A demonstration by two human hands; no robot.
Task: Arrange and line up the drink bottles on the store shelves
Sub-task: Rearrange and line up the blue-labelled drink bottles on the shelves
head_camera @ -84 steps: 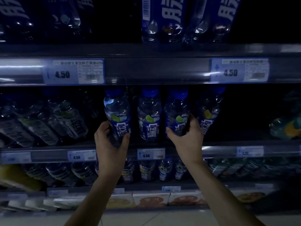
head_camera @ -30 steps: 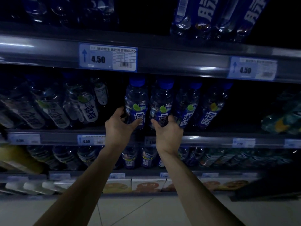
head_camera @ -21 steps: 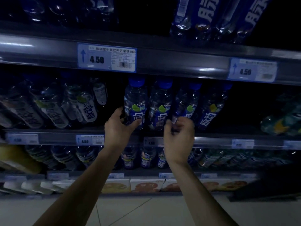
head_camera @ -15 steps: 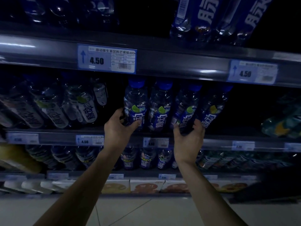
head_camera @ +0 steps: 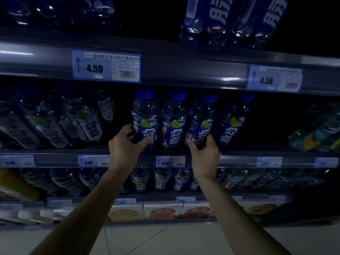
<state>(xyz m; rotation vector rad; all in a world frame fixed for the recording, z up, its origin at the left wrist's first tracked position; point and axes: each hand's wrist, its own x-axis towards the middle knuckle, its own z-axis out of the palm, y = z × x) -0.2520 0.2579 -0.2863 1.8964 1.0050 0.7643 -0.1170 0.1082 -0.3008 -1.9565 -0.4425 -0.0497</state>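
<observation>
Several blue-capped drink bottles with blue labels stand in a row on the middle shelf (head_camera: 239, 160). My left hand (head_camera: 125, 146) grips the base of the leftmost bottle (head_camera: 146, 116), thumb across its label. My right hand (head_camera: 205, 155) grips the base of the third bottle (head_camera: 201, 120). Between them the second bottle (head_camera: 173, 120) stands untouched. A fourth bottle (head_camera: 233, 122) leans just right of my right hand. All lean slightly to the right in this view.
Clear bottles with white labels (head_camera: 88, 124) lean at the left of the same shelf. Greenish bottles (head_camera: 316, 131) sit at far right. Large blue bottles (head_camera: 230, 19) fill the shelf above; more bottles and juice cartons (head_camera: 161, 211) sit below. Price tags read 4.50.
My right hand let go of the second bottle, moved right and took hold of the third bottle's base. My left hand has stayed on the leftmost bottle.
</observation>
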